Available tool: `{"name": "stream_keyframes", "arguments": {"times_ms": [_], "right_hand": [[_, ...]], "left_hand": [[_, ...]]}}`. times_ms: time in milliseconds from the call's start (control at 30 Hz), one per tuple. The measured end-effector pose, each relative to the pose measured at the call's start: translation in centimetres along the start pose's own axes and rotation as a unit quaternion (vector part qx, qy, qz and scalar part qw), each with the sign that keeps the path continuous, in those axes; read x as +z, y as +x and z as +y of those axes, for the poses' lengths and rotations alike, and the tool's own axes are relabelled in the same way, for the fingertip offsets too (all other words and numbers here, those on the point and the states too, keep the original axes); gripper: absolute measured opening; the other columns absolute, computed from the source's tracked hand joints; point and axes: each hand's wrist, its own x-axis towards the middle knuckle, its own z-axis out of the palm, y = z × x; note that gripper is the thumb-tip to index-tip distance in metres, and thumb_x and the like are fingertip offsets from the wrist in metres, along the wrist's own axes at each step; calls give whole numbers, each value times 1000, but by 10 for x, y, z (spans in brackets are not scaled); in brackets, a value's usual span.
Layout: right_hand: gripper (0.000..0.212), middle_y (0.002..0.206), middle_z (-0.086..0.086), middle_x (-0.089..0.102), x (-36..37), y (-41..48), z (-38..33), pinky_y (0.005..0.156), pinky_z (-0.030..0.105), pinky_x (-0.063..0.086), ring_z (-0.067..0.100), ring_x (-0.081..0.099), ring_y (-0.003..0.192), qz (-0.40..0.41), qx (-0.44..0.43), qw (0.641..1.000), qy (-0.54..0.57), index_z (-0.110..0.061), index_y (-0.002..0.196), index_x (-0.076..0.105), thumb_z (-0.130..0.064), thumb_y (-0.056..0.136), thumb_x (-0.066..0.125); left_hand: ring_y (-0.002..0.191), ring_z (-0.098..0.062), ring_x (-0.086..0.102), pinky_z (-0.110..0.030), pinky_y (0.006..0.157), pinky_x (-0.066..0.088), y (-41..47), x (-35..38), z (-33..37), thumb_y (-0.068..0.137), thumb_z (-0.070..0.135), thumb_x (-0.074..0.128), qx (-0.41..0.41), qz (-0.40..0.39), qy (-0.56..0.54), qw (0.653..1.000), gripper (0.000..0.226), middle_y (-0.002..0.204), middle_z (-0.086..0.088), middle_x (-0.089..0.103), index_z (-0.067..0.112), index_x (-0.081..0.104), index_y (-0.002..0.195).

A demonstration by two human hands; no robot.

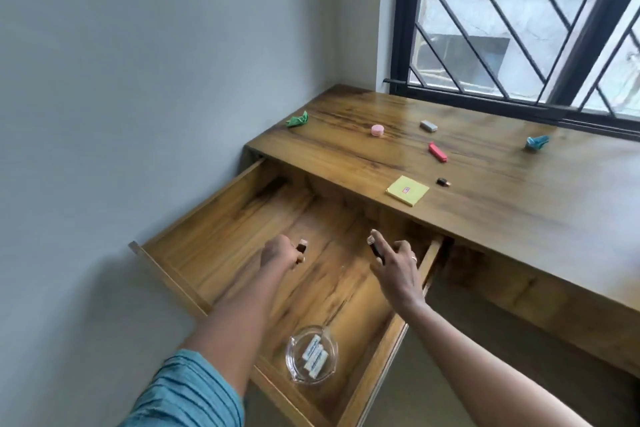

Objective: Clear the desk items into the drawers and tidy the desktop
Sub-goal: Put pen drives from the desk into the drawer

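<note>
The wooden drawer (pixel 194 218) is pulled out wide under the desk (pixel 519 204). Over its middle, my left hand (pixel 280 253) pinches a small dark object (pixel 302 247) with a pale end. My right hand (pixel 394 263) holds another small dark object (pixel 375 249) between thumb and forefinger, its other fingers spread. A glass dish (pixel 294 350) with white erasers (pixel 315 355) sits near the drawer's front. On the desktop lie a yellow sticky pad (pixel 407 190), a small black object (pixel 443 181), a red eraser (pixel 437 152), a grey eraser (pixel 428 125), a pink round case (pixel 377 130), green crumpled paper (pixel 298 120) and blue crumpled paper (pixel 536 142).
A grey wall (pixel 138 80) runs along the left of the desk and drawer. A barred window (pixel 519 28) stands behind the desktop. A second drawer front (pixel 554 305) is closed to the right of the open one.
</note>
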Motion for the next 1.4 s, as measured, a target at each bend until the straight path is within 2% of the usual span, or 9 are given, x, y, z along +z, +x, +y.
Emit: {"name": "stream_keyframes", "arguments": {"times_ms": [67,133,300,433,533,667,867,1067,1400], "right_hand": [[56,112,4,39,20,-13,-20,75,24,43,17,44,95,-37,4,999,23,-33,144,30,-24,94,52],[59,112,4,40,39,-21,-37,78,24,46,15,45,92,-68,17,996,48,-30,144,29,-25,92,56],[60,117,11,50,93,-23,-73,81,27,45,23,52,101,-124,86,985,82,-25,138,34,-20,86,64],[57,110,12,57,143,-19,-95,82,37,55,24,58,95,-143,174,968,112,-19,129,39,-16,80,70],[51,110,12,57,170,-21,-107,82,36,56,24,60,95,-164,233,950,127,-15,123,42,-16,81,70],[40,111,9,57,198,-29,-116,85,37,55,24,59,99,-161,285,937,126,-18,118,41,-21,86,64],[38,106,7,55,215,-37,-126,87,41,54,26,59,101,-133,314,936,88,-16,125,39,-16,91,56],[40,108,9,58,219,-34,-130,85,39,54,27,59,101,-129,332,933,54,-15,125,38,-16,90,56],[44,115,10,57,214,-33,-136,84,35,53,26,59,103,-141,326,935,18,-13,130,36,-15,90,55]], "left_hand": [[78,-16,72,-24,65,50,-2,4,-26,72,24,80,-21,-22,18,999,26,87,-7,75,10,72,92],[76,-15,72,-22,61,49,1,8,-47,69,26,81,-31,-35,35,998,26,86,-6,75,11,73,88],[79,-15,71,-24,60,47,11,5,-78,72,28,80,-4,-38,80,996,22,84,-3,73,14,71,85],[88,-19,69,-30,73,57,40,9,-100,71,31,81,21,-62,135,989,32,94,-5,72,13,69,94],[95,-21,66,-29,75,54,54,10,-112,79,30,74,72,-65,187,978,29,103,-6,68,13,66,101],[106,-26,61,-33,85,53,73,13,-124,85,31,67,107,-101,207,967,29,114,-9,64,14,63,108],[105,-25,59,-32,79,47,84,9,-131,84,34,68,135,-135,211,959,36,114,-8,61,14,59,113],[84,-16,56,-25,66,45,88,0,-136,85,29,69,144,-155,192,958,31,105,-5,64,13,62,110],[98,-19,59,-27,70,46,83,-13,-139,83,31,70,149,-167,196,955,36,110,-5,60,15,58,113]]}}
